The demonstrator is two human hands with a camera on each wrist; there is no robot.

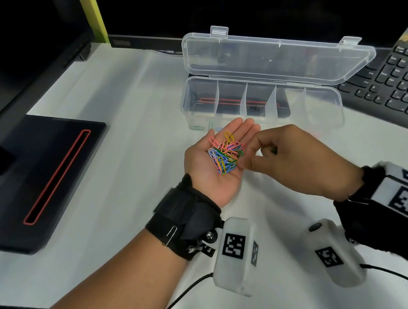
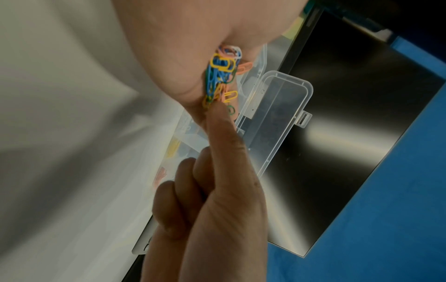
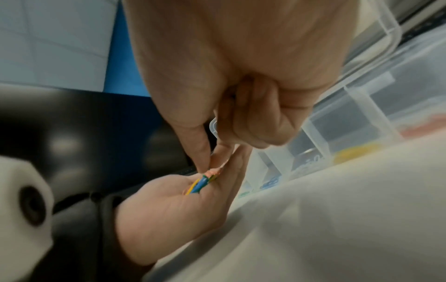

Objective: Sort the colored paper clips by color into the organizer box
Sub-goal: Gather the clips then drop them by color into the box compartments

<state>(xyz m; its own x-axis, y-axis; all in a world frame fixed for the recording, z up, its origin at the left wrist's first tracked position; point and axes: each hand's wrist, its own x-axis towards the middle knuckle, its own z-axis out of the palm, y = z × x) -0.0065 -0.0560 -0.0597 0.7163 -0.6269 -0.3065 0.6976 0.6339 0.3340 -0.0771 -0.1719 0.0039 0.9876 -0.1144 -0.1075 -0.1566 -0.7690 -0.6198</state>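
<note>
**Clips heaped in the palm**

The left hand (image 1: 214,164) lies flat, palm up, fingers straight, carrying a mixed heap of clips (image 1: 225,156) above the table (image 1: 118,100). The right hand (image 1: 290,161) reaches in beside it, thumb and forefinger pinching at the heap's edge. Just behind stands the box (image 1: 262,99), lid open, beside a keyboard (image 1: 395,81).

The monitor (image 1: 145,39) bezel's small logo is too blurred to read.
</note>
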